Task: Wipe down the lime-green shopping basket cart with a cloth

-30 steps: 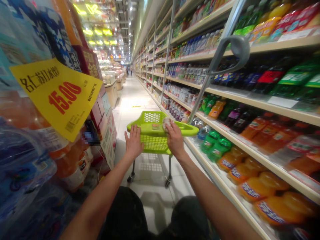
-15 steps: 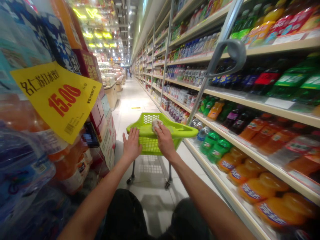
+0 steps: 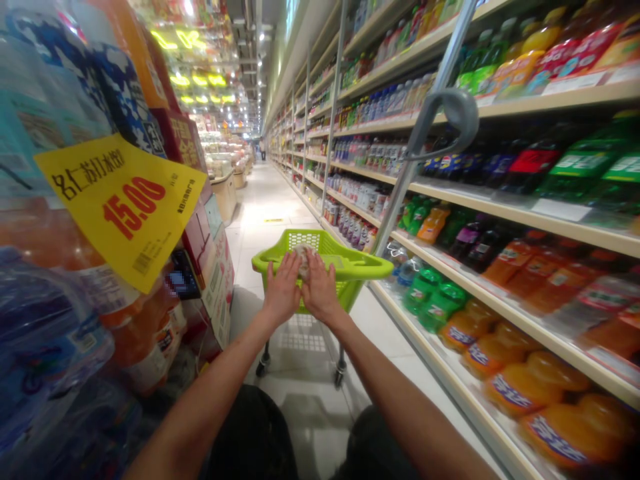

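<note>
Meeting at the near edge of the green cart [image 3: 367, 268], left of the shelves [image 3: 520, 107], were right hand [image 3: 321, 288], holding a pale wad [image 3: 303, 259], and left hand [image 3: 283, 288], touching it, grip unclear! Work looked unfinished; the remainder couldn't be told.

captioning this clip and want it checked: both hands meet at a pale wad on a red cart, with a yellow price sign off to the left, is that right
Not quite: the cart is green, not red, as the head view shows. The left hand and right hand do meet at a pale wad on it, with a yellow price sign off to the left.
</note>
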A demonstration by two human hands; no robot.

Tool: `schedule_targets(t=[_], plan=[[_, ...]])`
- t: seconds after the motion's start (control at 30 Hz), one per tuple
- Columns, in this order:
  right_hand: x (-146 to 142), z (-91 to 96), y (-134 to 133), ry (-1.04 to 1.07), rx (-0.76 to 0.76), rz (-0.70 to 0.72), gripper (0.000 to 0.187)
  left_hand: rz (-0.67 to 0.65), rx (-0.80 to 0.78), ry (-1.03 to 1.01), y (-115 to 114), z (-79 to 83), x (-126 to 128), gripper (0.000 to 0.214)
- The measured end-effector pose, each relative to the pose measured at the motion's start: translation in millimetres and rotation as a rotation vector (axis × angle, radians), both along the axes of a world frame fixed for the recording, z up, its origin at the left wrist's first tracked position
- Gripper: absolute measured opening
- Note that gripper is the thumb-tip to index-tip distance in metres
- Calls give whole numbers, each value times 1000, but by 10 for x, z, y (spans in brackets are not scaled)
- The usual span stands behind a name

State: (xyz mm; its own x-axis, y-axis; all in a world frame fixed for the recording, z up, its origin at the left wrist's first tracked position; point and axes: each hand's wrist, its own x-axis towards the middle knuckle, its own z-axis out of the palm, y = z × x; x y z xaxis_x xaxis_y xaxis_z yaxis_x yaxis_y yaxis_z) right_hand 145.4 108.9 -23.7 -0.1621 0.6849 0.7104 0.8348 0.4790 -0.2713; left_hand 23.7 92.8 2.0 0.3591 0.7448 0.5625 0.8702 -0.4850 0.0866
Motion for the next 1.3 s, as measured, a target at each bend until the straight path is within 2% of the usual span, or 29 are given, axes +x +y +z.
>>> schedule_targets(t=[0.07, 0.13, 0.3, 0.47, 0.6, 0.73, 0.83, 0.9, 0.97, 1.17, 1.3], plan=[[126, 22, -20, 17, 6, 14, 63, -87, -46, 46, 18, 53, 80, 58], [258, 30, -22, 49, 41, 5, 58, -102, -72, 49, 37, 86, 154, 57], [426, -46, 64, 93, 21, -168, 44, 64, -13, -39, 100, 123, 351, 60], [425, -148, 104, 46, 34, -205, 43, 108, 23, -1, 234, 71, 499, 51], [464, -163, 69, 28, 63, -206, 41, 68, 45, 6, 290, -12, 447, 43], [523, -172, 33, 24, 79, -193, 40, 30, 55, 25, 277, -44, 178, 41], [526, -186, 6, 29, 86, -191, 40, 74, 31, -4, 260, -46, -46, 42], [499, -196, -12, 36, 92, -200, 41, 106, 22, -24, 244, -51, -110, 44], [461, -206, -29, 43, 102, -213, 42, 105, 21, -33, 221, -63, -75, 46], [434, -254, -66, 33, 140, -226, 42, -19, 47, -19, 151, -85, 257, 42], [454, -273, -81, 41, 150, -217, 42, -79, 22, -1, 110, -58, 297, 41]])
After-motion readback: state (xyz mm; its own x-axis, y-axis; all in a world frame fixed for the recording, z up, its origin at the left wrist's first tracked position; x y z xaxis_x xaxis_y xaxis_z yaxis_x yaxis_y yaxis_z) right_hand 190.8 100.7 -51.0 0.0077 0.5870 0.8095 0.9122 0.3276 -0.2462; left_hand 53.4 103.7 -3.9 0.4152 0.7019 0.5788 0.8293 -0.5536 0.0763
